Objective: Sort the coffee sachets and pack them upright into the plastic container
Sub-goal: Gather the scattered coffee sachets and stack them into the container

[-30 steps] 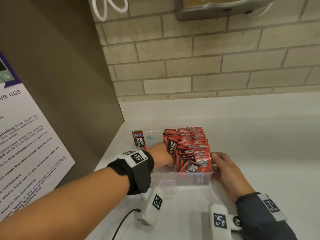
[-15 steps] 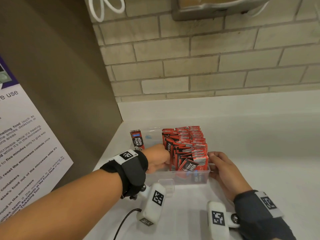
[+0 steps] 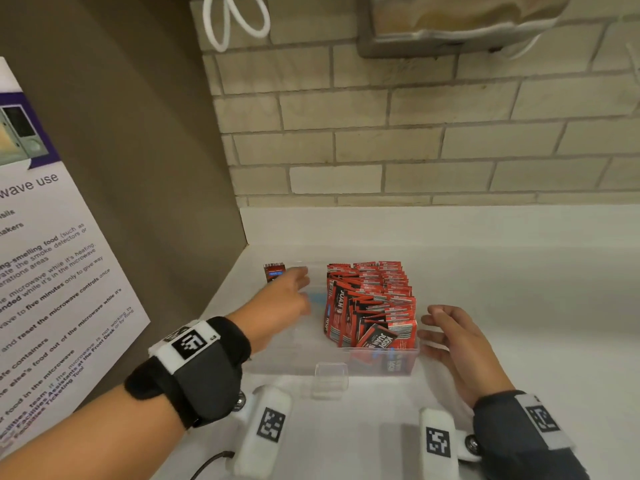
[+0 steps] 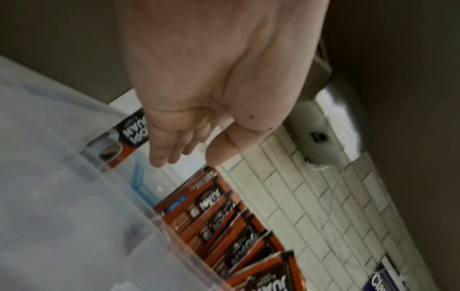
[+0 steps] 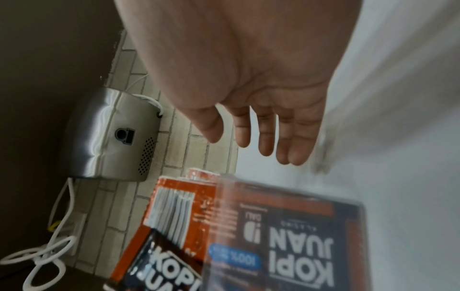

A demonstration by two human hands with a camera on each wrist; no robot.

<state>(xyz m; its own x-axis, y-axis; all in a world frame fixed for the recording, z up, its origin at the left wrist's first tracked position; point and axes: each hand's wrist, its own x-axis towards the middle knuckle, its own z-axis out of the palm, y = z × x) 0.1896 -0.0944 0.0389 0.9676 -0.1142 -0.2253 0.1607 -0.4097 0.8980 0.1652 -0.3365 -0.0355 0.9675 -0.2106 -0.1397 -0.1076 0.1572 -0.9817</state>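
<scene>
Red coffee sachets (image 3: 372, 303) are standing packed in rows along the right side of the clear plastic container (image 3: 332, 363), which is sitting on the white counter (image 3: 485, 292) near the brick wall (image 3: 381, 140). A moment ago the left hand (image 3: 284, 303) was tucked against the pack; now it is reaching, fingers spread and holding nothing, toward the lone sachet (image 3: 273, 271) standing at the container's far left corner. By my reading that stray is the next one to join the rows, with the left half waiting to be filled. The right hand (image 3: 453, 337) is hovering loose and empty just beside the container's right wall, having let go of it. Sachets are reading "KOPI JUAN"; the poster (image 3: 52, 278) on the left is showing "five minutes" and "microwave".
</scene>
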